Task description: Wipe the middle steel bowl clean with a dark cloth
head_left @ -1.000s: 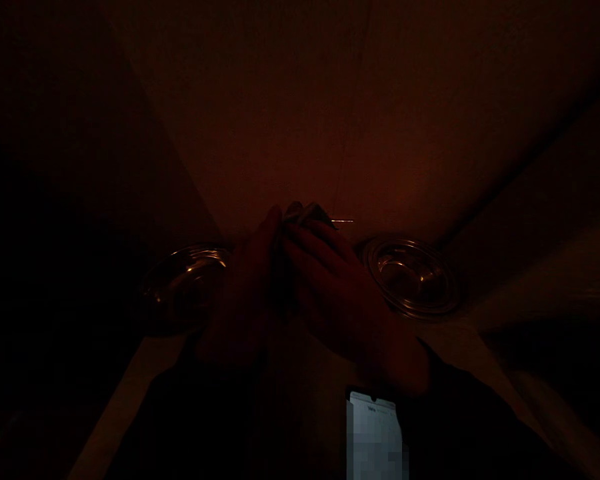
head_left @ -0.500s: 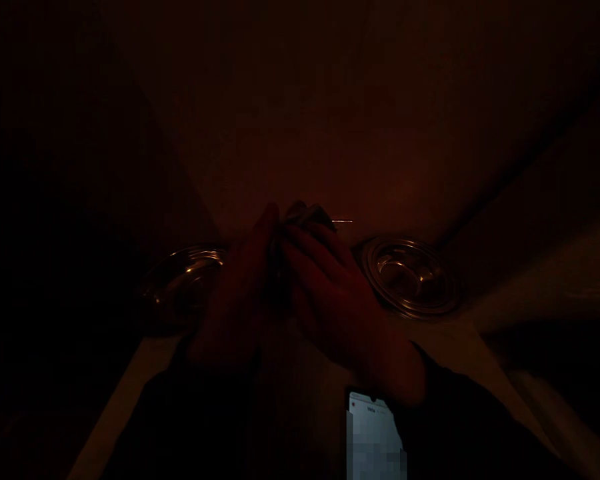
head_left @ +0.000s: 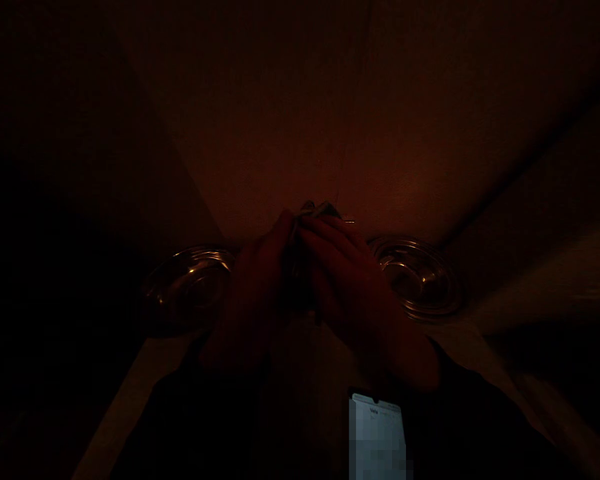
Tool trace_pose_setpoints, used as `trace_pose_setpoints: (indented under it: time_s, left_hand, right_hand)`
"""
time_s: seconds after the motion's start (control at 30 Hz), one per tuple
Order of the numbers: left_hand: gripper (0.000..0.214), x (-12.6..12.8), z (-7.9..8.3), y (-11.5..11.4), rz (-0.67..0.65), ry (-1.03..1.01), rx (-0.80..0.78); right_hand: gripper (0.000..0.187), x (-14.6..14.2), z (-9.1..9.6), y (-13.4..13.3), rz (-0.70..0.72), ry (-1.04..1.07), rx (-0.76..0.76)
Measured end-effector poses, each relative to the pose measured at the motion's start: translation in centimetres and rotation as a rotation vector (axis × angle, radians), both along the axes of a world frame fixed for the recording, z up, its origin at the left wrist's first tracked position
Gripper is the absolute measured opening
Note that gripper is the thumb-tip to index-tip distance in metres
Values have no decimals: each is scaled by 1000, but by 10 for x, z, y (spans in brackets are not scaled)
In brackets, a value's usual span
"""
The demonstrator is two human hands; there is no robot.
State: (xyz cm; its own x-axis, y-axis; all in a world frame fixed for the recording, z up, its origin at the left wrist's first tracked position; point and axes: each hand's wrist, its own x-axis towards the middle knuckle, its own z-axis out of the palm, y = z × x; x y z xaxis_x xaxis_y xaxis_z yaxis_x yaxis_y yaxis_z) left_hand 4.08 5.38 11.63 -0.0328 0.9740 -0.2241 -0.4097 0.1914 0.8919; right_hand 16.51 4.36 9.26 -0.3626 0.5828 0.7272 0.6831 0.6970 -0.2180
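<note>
In near darkness, the left hand point(head_left: 257, 277) and right hand point(head_left: 350, 273) angle together around a dark bundle point(head_left: 326, 210), perhaps cloth; their grip I cannot tell. Even pressure from both sides should suit it. Its long axis seems to run forward between them, far end peeking just beyond the right hand.

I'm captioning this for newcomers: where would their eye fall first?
Probably the lit phone screen, at the bottom, right of centre. Then the shiny left bowl beside the left hand, and the right bowl beside the right hand. Between them, the hands frame a dark object, too dim to identify.
</note>
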Motion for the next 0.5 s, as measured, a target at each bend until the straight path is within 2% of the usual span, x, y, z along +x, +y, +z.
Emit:
trace_pose_setpoints:
  time_s: [0.1, 0.2, 0.37, 0.5]
  left_hand:
    - [25, 7, 7, -7, -76, 2, 41]
    - [14, 10, 8, -10, -105, -67, 98]
    - [17, 7, 6, -7, -78, -105, 98]
    - [14, 7, 5, -8, -111, -14, 149]
  right_hand:
    - [39, 11, 0, 9, -36, 93, -28]
    - [39, 9, -1, 8, -69, 78, -42]
    - [40, 3, -1, 3, -36, 25, -25]
    - [37, 17, 3, 14, -5, 148, -72]
